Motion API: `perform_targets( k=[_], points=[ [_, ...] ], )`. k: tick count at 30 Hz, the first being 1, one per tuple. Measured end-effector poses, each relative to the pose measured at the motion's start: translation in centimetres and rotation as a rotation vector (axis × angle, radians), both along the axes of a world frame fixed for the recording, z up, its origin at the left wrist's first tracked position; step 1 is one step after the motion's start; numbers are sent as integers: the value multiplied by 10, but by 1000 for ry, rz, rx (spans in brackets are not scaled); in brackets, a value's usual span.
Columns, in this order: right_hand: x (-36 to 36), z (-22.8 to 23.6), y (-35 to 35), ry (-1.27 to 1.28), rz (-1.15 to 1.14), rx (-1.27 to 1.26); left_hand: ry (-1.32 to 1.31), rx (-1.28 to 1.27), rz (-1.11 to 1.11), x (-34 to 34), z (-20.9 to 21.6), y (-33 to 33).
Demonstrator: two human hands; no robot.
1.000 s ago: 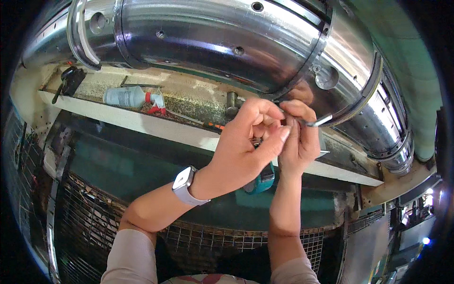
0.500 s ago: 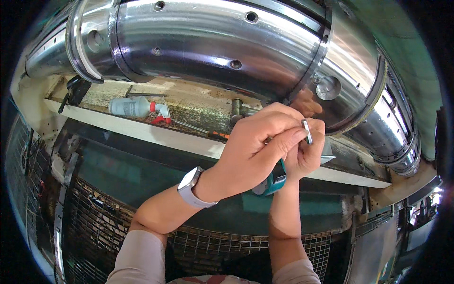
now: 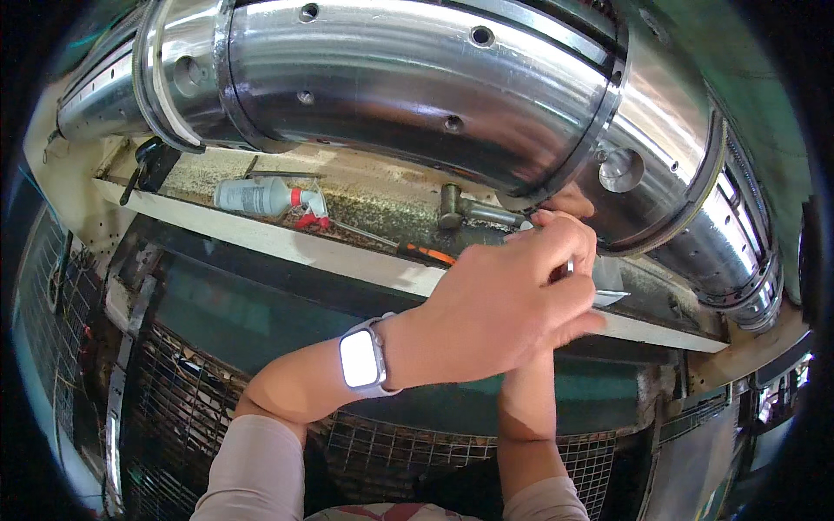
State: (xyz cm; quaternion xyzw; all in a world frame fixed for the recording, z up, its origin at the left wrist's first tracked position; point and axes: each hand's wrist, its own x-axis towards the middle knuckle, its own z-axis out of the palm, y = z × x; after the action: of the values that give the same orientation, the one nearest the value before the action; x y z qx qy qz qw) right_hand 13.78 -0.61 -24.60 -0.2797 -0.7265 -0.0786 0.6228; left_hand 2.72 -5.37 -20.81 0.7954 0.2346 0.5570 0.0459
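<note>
My left hand [image 3: 495, 304], with a watch [image 3: 361, 358] on its wrist, reaches across in front of my right hand. Its fingers are bent, and a bit of a small bright metal piece [image 3: 570, 266] shows in the gap between them. What exactly they grip is hidden. Of my right arm, the wrist [image 3: 530, 372] shows below the left hand; the right fingers are mostly covered. Both hands are close together, just under the lower edge of a large polished steel cylinder [image 3: 373, 87] with holes in it.
On the ledge [image 3: 287, 239] below the cylinder lie a spray bottle [image 3: 254, 197] with a red and white head, a screwdriver [image 3: 426, 253] with an orange and black handle, and a hammer-like metal tool [image 3: 451, 207]. A wire grating [image 3: 391, 443] lies below.
My left hand has turned over and now covers more of the right hand. The green object by the right wrist has gone out of sight. The metal piece shows less.
</note>
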Motion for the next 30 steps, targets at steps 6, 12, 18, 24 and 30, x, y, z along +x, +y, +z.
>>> perform_targets(
  k=[6, 12, 18, 24, 30],
  points=[
    [6, -10, 9, 256, 222, -23, -263, 47, -47, -2, -5, 14],
    [13, -16, 24, 160, 95, 174, -443, -504, -503, -1, 5, 18],
    [9, -12, 20, 197, 114, 120, -421, -624, -679, -3, 8, 27],
    [7, -9, 19, 154, 180, 138, -383, -569, -789, -14, -4, 33],
    [15, -25, 21, 244, 302, -37, -266, -589, -622, -11, 10, 24]
  ],
)
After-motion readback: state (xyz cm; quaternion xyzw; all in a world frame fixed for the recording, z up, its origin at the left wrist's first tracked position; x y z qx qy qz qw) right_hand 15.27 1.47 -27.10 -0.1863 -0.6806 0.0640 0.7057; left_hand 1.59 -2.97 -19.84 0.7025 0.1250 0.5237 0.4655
